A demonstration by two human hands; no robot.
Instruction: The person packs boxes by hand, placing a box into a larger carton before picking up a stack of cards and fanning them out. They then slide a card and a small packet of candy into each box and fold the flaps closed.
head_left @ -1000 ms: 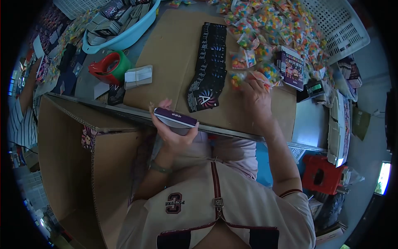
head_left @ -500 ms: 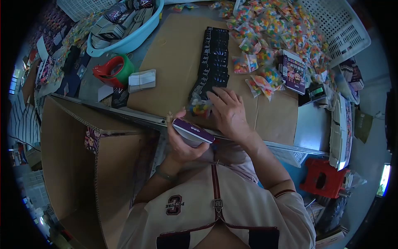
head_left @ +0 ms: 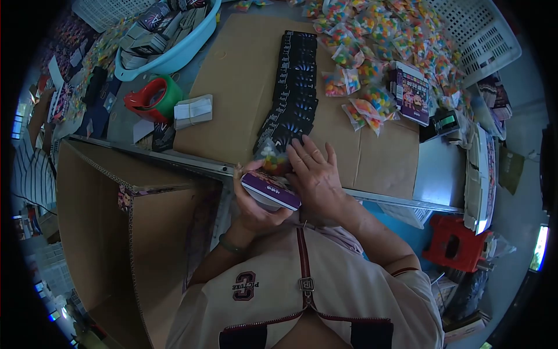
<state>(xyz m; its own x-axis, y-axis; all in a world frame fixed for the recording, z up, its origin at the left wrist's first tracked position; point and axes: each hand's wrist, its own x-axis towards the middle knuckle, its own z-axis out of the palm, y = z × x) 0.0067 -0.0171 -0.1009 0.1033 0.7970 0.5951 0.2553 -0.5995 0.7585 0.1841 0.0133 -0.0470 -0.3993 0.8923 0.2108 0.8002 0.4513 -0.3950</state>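
Note:
My left hand [head_left: 256,203] is wrapped round a purple and white box [head_left: 271,189], held tilted at the table's front edge. My right hand [head_left: 317,177] lies palm down with its fingers spread, beside the box and over the lower end of a row of black cards [head_left: 299,81]. A clear bag of coloured candies [head_left: 274,164] sits between the box and my right fingers. The overlapping cards run away from me across a brown cardboard sheet [head_left: 238,75].
Many candy bags [head_left: 378,41] cover the back right, beside a purple box stack [head_left: 411,96] and a white basket [head_left: 485,49]. A blue basin [head_left: 192,55], a tape dispenser [head_left: 168,96] and white cards [head_left: 193,110] are left. An open carton [head_left: 99,232] stands front left.
My right hand has moved slightly down and its fingers have spread. The box in my left hand has turned to show more of its printed face, and the candy bag is nearer to it.

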